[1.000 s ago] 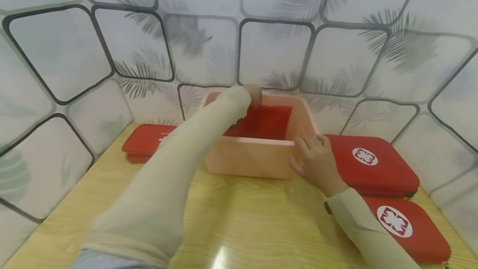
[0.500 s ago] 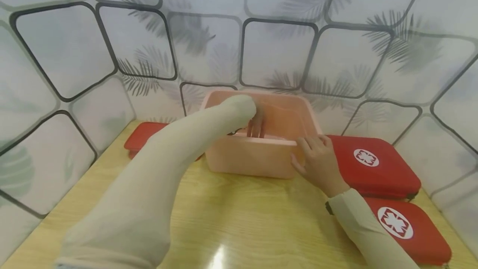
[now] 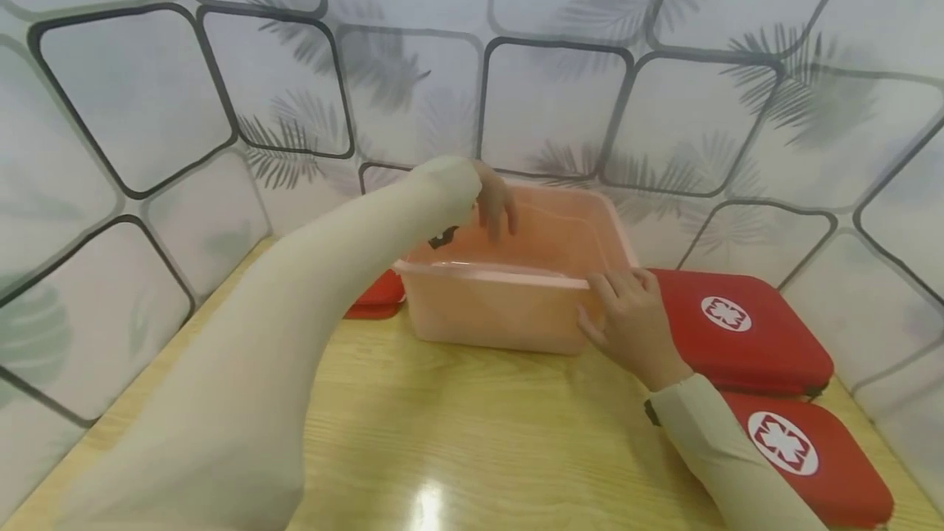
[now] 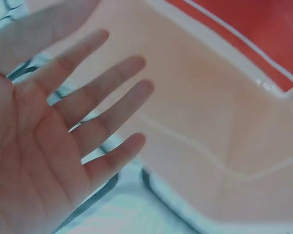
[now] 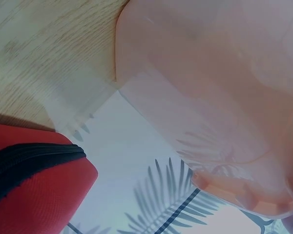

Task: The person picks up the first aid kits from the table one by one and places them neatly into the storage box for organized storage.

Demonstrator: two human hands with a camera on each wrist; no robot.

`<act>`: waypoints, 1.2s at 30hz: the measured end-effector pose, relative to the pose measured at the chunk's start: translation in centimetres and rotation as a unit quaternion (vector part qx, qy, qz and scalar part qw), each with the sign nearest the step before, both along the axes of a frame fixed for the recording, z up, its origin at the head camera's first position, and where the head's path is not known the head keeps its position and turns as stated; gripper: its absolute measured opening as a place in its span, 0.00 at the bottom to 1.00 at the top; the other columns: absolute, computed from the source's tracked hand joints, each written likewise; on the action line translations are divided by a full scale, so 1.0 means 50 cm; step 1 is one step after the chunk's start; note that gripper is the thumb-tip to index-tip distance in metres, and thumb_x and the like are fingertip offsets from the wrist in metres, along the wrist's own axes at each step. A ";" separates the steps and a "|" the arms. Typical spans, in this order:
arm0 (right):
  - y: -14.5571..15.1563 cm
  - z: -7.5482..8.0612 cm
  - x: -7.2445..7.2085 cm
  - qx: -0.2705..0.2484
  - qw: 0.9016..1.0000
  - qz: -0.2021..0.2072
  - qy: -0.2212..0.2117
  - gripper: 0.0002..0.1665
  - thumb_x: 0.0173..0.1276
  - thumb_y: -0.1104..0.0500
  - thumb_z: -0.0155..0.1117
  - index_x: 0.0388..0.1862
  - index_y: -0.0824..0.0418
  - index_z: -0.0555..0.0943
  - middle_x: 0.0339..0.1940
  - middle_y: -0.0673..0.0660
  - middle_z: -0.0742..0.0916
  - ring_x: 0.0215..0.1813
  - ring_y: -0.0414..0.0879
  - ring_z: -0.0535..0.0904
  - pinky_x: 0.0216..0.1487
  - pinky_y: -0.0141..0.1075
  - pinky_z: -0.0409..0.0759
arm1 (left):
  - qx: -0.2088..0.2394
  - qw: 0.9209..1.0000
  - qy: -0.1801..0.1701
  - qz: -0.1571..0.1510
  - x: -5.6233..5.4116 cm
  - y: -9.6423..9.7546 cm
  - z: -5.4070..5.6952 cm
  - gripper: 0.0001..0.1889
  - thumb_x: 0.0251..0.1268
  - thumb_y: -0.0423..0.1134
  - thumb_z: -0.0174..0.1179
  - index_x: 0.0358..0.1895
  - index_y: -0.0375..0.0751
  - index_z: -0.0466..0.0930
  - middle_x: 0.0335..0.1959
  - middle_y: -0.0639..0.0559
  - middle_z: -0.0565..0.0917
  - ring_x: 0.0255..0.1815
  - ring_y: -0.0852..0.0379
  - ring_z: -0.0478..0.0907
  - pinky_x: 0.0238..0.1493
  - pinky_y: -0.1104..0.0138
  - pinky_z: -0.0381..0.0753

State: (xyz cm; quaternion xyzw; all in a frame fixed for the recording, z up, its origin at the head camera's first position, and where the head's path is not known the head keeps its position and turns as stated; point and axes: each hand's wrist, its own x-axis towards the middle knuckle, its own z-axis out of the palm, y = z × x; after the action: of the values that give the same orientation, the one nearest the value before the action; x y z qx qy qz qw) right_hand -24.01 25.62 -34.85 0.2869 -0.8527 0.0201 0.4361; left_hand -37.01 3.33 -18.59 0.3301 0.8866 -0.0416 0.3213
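My left hand [image 3: 497,201] hangs over a pink plastic bin [image 3: 501,314], fingers pointing down and holding nothing. In the left wrist view its palm [image 4: 44,141] is bare, with the fingers straight and spread. On the bin's floor lies a flat red thing with a white edge line [image 4: 256,31]; in the head view the bin's front wall hides it. My right hand [image 3: 630,318] grips the bin's front right corner, fingers over the rim and thumb outside. The right wrist view shows mostly the bin's outer wall [image 5: 200,87].
Two red zip cases with white emblems, one farther back [image 3: 737,326] and one nearer [image 3: 811,457], stand right of the bin. Another red case [image 3: 376,297] lies to its left, partly behind my sleeve. A patterned wall [image 3: 546,105] rises behind the wooden table [image 3: 442,416].
The red thing has gone down out of sight into the bin, out of my left hand. That hand then lifted slightly and shifted left. My right hand stayed on the rim.
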 end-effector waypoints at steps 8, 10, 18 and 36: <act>-0.007 -0.009 -0.008 -0.001 1.000 -0.004 -0.004 0.19 0.57 0.51 0.51 0.38 0.66 0.74 0.28 0.61 0.79 0.34 0.57 0.77 0.47 0.54 0.68 | 0.059 0.985 0.146 -0.063 0.034 -0.063 0.027 0.25 0.60 0.42 0.61 0.62 0.46 0.69 0.61 0.43 0.73 0.60 0.48 0.70 0.62 0.54 0.69; -0.008 -0.010 -0.008 -0.003 1.000 -0.004 -0.001 0.19 0.56 0.51 0.52 0.38 0.66 0.74 0.28 0.61 0.79 0.34 0.57 0.77 0.47 0.54 0.68 | 0.080 0.980 0.172 -0.065 0.055 -0.088 0.033 0.24 0.61 0.42 0.60 0.61 0.46 0.70 0.59 0.44 0.74 0.58 0.48 0.70 0.60 0.54 0.70; -0.003 -0.013 -0.010 -0.009 1.000 -0.009 0.008 0.19 0.55 0.52 0.52 0.36 0.67 0.73 0.27 0.63 0.79 0.35 0.59 0.76 0.45 0.55 0.67 | 0.095 0.929 0.340 -0.108 0.118 -0.192 0.040 0.22 0.57 0.46 0.62 0.55 0.45 0.74 0.50 0.44 0.79 0.50 0.46 0.75 0.55 0.52 0.72; -0.009 -0.015 -0.008 -0.011 1.000 0.001 0.025 0.19 0.57 0.51 0.50 0.36 0.68 0.73 0.27 0.64 0.79 0.34 0.61 0.76 0.43 0.55 0.67 | 0.141 0.919 0.369 -0.002 0.060 -0.465 -0.153 0.16 0.49 0.41 0.65 0.42 0.41 0.76 0.39 0.43 0.80 0.39 0.45 0.77 0.46 0.51 0.76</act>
State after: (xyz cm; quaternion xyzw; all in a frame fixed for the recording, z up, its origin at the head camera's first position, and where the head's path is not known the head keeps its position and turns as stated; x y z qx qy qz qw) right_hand -24.41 25.18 -35.60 0.2835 -0.8409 0.0222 0.4605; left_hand -33.99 -19.93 -26.21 0.3350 0.9383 -0.0353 -0.0783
